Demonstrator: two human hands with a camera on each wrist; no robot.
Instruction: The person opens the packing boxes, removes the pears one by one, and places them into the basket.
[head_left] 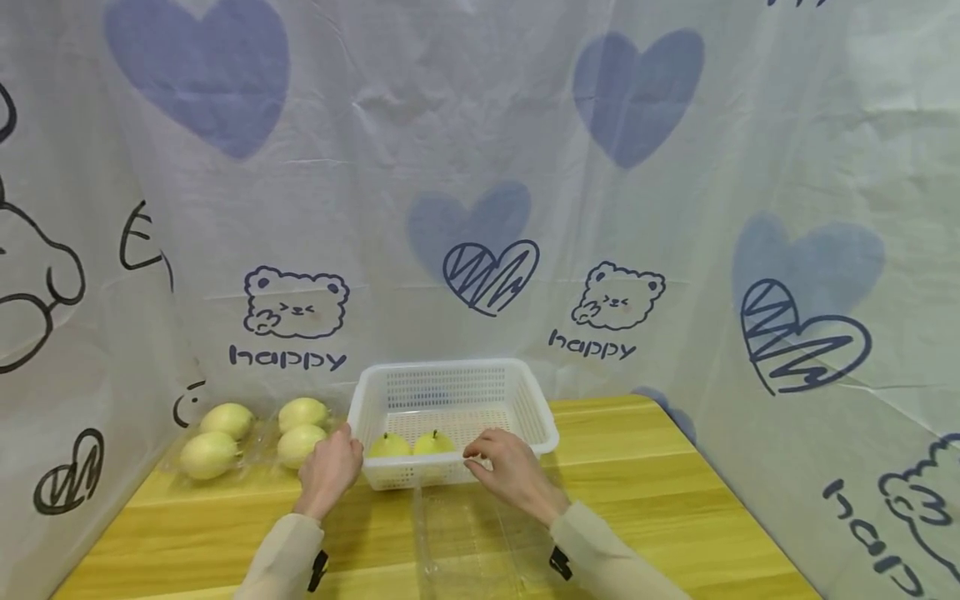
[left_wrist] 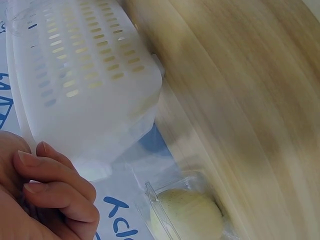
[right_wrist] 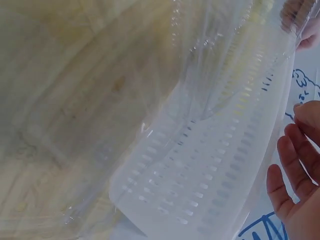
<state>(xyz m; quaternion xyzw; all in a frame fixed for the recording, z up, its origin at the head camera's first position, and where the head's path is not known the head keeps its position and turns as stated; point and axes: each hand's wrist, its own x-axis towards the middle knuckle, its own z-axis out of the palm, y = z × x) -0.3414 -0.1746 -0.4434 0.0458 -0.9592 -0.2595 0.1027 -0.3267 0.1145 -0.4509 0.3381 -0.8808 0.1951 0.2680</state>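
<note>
A white perforated plastic basket point(head_left: 542, 417) stands at the back of the table, with two yellow pears point(head_left: 433, 443) near its front wall. My left hand point(head_left: 330, 468) is at its front left corner; in the left wrist view the curled fingers point(left_wrist: 62, 187) meet the end of the rim. My right hand point(head_left: 513, 471) hovers at the front rim, its fingers loosely bent and holding nothing. A see-through plastic box point(head_left: 465, 533), with no fruit in it, lies in front of the basket, below the right hand.
To the left, several pale yellow fruits point(head_left: 208, 455) sit in pairs in clear plastic boxes point(left_wrist: 159, 210). A printed curtain point(head_left: 480, 150) hangs close behind and at both sides of the wooden table point(head_left: 637, 492).
</note>
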